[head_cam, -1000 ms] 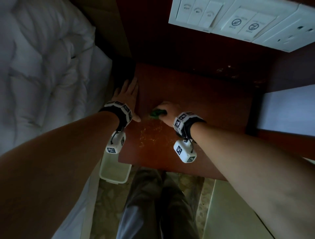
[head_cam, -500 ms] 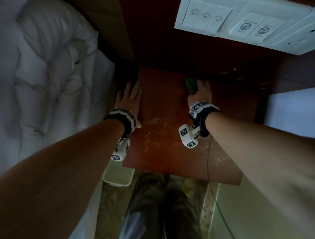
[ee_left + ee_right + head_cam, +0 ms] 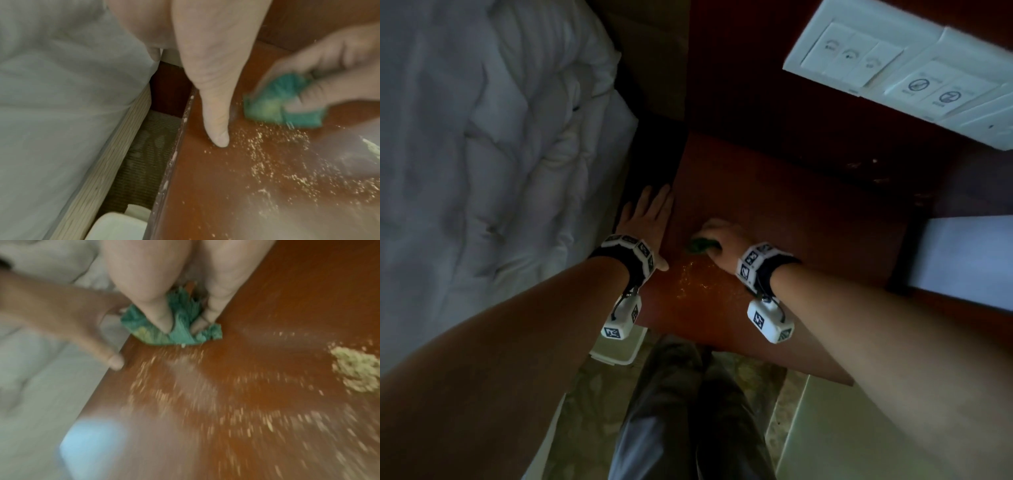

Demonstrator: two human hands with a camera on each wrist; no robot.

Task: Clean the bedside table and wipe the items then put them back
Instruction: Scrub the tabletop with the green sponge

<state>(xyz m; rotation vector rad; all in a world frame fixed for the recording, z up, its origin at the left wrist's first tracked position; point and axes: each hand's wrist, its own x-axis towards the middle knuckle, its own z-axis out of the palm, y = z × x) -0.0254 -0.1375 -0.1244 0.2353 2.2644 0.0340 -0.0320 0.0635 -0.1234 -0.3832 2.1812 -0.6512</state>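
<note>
Reddish-brown bedside table (image 3: 808, 240) top's covered in crumbs (image 3: 277, 162), right hand (image 3: 726, 240) fingers clamped on the green cloth (image 3: 273, 105) near the left edge, left hand (image 3: 647, 219) flat, so a sloppy swipe could flick crumbs onto the bed (image 3: 482, 154).

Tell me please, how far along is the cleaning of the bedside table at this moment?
Done: the bedside table carries no items, so they look taken off. In hand: the right hand grips a green cloth against the top, while the left hand rests flat at the table's edge. Left: crumbs are scattered over the front part, with a small pile. No items are in view to wipe or return.
</note>
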